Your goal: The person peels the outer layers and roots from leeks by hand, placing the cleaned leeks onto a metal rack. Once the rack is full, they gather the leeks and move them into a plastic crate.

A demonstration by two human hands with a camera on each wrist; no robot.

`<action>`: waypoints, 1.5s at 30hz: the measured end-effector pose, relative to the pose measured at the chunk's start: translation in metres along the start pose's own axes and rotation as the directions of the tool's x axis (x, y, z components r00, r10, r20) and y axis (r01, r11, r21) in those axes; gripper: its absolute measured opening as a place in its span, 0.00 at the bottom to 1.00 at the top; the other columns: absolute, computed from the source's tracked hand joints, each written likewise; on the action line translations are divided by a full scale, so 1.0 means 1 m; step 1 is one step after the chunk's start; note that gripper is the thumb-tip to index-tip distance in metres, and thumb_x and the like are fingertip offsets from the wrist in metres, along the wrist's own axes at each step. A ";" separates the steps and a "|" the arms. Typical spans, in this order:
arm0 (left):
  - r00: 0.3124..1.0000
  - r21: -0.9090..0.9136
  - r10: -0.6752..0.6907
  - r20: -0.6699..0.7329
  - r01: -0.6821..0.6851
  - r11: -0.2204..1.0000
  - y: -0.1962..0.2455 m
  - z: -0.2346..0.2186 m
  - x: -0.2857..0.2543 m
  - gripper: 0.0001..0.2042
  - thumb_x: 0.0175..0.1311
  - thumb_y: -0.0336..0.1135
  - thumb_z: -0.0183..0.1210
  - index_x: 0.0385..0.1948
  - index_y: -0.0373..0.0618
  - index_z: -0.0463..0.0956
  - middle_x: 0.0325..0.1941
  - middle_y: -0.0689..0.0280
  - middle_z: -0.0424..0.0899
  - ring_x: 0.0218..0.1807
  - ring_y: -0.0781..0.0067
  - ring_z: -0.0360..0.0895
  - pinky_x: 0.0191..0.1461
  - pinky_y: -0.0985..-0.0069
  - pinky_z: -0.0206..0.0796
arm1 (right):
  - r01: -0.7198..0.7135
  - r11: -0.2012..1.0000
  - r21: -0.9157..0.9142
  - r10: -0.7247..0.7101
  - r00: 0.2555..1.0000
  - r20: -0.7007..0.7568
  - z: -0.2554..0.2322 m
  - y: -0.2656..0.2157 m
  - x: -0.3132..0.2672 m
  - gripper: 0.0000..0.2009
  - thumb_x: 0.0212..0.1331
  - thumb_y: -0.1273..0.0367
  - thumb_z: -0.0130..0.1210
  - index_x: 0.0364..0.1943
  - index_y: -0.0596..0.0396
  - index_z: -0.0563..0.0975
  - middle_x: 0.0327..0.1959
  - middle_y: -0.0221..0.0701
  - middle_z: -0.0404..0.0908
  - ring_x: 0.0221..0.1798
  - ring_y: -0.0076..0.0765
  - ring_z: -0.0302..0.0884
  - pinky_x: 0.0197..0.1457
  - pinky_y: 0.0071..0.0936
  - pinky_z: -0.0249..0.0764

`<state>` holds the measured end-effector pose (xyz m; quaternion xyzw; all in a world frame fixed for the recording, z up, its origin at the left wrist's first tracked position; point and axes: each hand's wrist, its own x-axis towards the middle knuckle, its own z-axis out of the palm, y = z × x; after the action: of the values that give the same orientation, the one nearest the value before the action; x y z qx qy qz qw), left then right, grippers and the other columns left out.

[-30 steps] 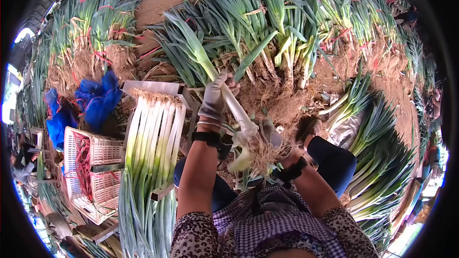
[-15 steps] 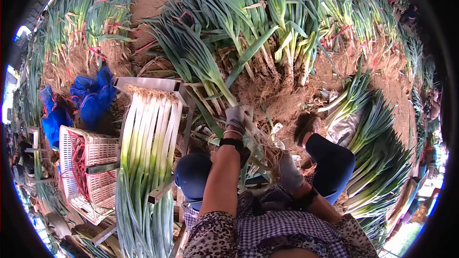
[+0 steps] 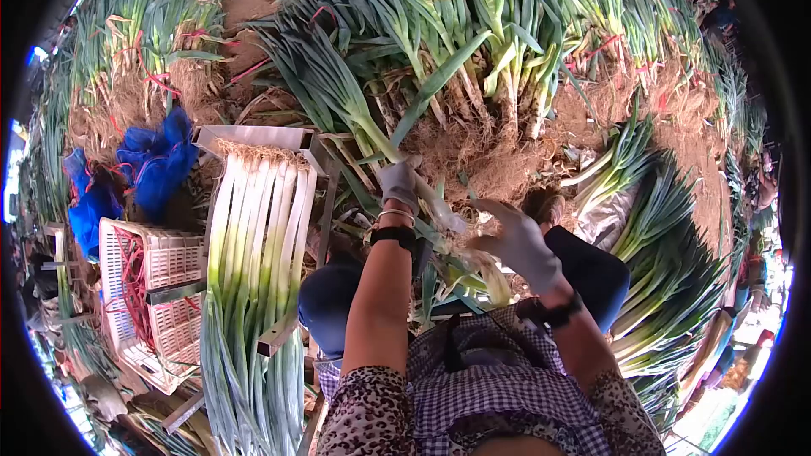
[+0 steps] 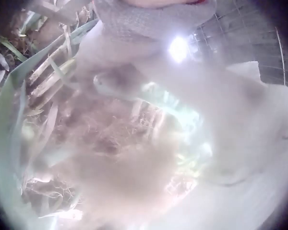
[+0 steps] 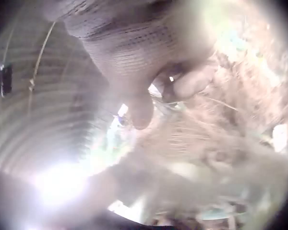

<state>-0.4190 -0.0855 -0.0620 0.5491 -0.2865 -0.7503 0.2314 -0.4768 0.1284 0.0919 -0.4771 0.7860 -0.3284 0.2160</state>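
At your far left, bunches of leeks (image 3: 144, 25) stand roots down on the ground, red ties (image 3: 196, 35) round them. In front of them lies some blue cloth (image 3: 160, 160), then a pale crate (image 3: 173, 245) with a tangle of red strips (image 3: 133, 287) inside. Next comes a metal rack (image 3: 249, 137); a row of leeks (image 3: 258, 236) lies on it side by side, roots at the far end, green leaves towards you.

Your left hand (image 3: 398, 184), gloved, has its fingers curled round one leek (image 3: 436, 204) — this leek slants from its green leaves at the upper left, over the edge of the heap (image 3: 473, 25), down to its pale lower end between your hands. Your right hand (image 3: 521, 247), also gloved, is well spread, thumb and fingers apart, with nothing gripped; it is just beside that lower end, and you cannot tell from the blurred wrist views whether it touches. A pale yellow-green strip (image 3: 497, 285) is below it, above your checked apron (image 3: 515, 388). To your right, beyond your knee (image 3: 591, 266), lies a broad pile of loose leeks (image 3: 676, 279).
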 end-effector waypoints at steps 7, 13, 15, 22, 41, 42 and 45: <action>0.999 0.083 0.017 -0.036 -0.014 0.996 -0.021 -0.016 0.007 0.08 0.54 0.31 0.65 0.28 0.35 0.79 0.22 0.63 0.78 0.21 0.66 0.75 0.24 0.67 0.67 | -0.063 0.992 -0.110 0.083 0.980 0.182 0.056 0.014 0.040 0.16 0.53 0.60 0.68 0.36 0.59 0.80 0.29 0.39 0.82 0.31 0.40 0.81 0.41 0.39 0.77; 0.998 0.109 0.057 -0.009 -0.055 0.992 -0.039 -0.025 0.041 0.09 0.55 0.31 0.64 0.28 0.32 0.79 0.20 0.62 0.77 0.18 0.65 0.76 0.21 0.67 0.66 | -0.136 0.985 0.103 0.123 0.984 0.128 0.014 0.017 -0.013 0.14 0.51 0.64 0.70 0.36 0.58 0.81 0.29 0.36 0.82 0.32 0.30 0.80 0.37 0.29 0.76; 1.000 0.099 0.007 -0.029 -0.004 0.995 -0.025 -0.015 0.021 0.09 0.56 0.32 0.65 0.28 0.33 0.79 0.19 0.62 0.76 0.19 0.65 0.76 0.21 0.67 0.66 | -0.061 0.994 0.094 0.063 0.998 -0.013 0.008 0.006 0.001 0.15 0.50 0.62 0.70 0.35 0.57 0.81 0.33 0.38 0.83 0.35 0.37 0.83 0.39 0.32 0.77; 0.999 0.070 0.040 -0.005 -0.040 0.997 0.002 -0.013 0.005 0.09 0.56 0.32 0.66 0.27 0.36 0.78 0.18 0.63 0.75 0.16 0.65 0.73 0.19 0.67 0.67 | -0.030 0.999 -0.021 0.031 0.998 0.047 0.024 -0.016 -0.002 0.12 0.50 0.67 0.68 0.36 0.56 0.80 0.28 0.38 0.82 0.31 0.42 0.82 0.38 0.34 0.77; 0.980 0.052 0.186 0.066 -0.190 0.980 -0.065 -0.027 0.052 0.08 0.60 0.32 0.63 0.28 0.35 0.81 0.18 0.62 0.77 0.16 0.69 0.73 0.17 0.71 0.64 | -0.327 0.649 0.687 0.322 0.936 0.141 0.077 -0.007 -0.038 0.15 0.63 0.72 0.55 0.51 0.62 0.71 0.32 0.30 0.78 0.32 0.25 0.75 0.34 0.25 0.73; 0.996 -0.009 0.085 -0.012 -0.085 0.996 -0.067 -0.014 0.039 0.07 0.59 0.31 0.64 0.30 0.34 0.82 0.19 0.61 0.78 0.16 0.68 0.73 0.17 0.71 0.64 | -0.306 0.682 0.664 0.321 0.941 0.105 0.074 -0.001 -0.046 0.15 0.63 0.72 0.55 0.52 0.63 0.71 0.32 0.30 0.79 0.32 0.24 0.75 0.35 0.25 0.73; 0.992 0.133 -0.029 -0.121 0.045 0.990 -0.076 0.012 0.012 0.07 0.56 0.28 0.66 0.30 0.32 0.81 0.19 0.59 0.78 0.16 0.64 0.73 0.18 0.68 0.66 | -0.338 0.668 0.663 0.355 0.928 0.115 0.051 -0.004 -0.057 0.19 0.65 0.74 0.53 0.59 0.64 0.69 0.36 0.31 0.79 0.37 0.22 0.74 0.43 0.24 0.75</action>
<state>-0.4363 -0.0359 -0.1202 0.6123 -0.3122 -0.6994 0.1961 -0.4151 0.1615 0.0611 -0.2047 0.6926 -0.5480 0.4221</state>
